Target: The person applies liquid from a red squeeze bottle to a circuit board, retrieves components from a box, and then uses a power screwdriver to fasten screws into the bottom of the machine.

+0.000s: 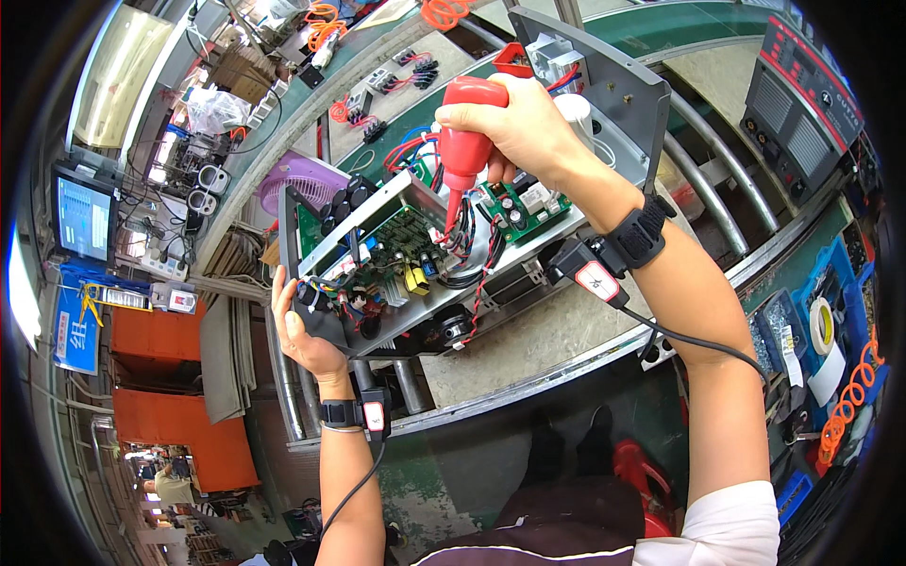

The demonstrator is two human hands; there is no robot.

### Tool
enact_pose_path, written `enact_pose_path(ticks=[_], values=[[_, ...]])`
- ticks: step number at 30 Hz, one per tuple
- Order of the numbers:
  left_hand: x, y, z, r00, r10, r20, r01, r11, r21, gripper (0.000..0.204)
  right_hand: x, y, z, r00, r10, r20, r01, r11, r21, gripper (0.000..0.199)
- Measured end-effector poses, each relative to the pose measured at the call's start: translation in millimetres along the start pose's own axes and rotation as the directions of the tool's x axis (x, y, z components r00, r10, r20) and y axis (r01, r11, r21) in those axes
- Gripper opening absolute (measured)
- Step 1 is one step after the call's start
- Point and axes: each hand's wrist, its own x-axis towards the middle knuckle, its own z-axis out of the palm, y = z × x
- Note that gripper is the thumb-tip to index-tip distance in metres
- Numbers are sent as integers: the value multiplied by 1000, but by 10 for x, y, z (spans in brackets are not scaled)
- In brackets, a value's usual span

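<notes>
My right hand point(514, 123) is wrapped round a red squeeze bottle point(466, 141), held upside down. Its narrow red nozzle point(453, 209) points into the wiring of an opened machine chassis point(429, 316). Inside the chassis are a dark board with dense components point(401, 241), a green circuit board point(519, 212), and bundles of black and red wires. At the chassis's near left corner, my left hand point(311, 344) rests against the dark end panel with its fingers stretched out. Whether the nozzle tip touches anything is hidden among the wires.
The chassis sits on a roller conveyor point(406, 385). A grey metal cover point(604, 75) stands behind it. A purple fan point(307, 181) lies to the left, and several small parts point(363, 104) lie beyond. A red and black machine point(802, 104) and blue bins point(821, 283) stand right.
</notes>
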Motion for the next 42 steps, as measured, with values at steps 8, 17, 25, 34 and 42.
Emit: enact_pose_path(ticks=[8,17,25,34,42], values=[[0,6,12,1000,0,1,0,1000,0,46,4,52,-23,999,-23,-24,23,1000,-15,41],[-5,-17,4,1000,-26,8,26,999,-36,45,69,-36,59,994,94,47,-87,988,-127,44],[-10,-26,1,1000,-28,9,29,998,-60,45,125,-58,123,996,30,81,-10,973,-230,44],[-12,14,27,999,-38,1,38,998,-54,44,126,-3,100,997,36,63,-21,974,-226,45],[-2,19,62,998,-47,-45,45,998,-43,45,187,61,104,982,143,124,-118,974,-193,44]])
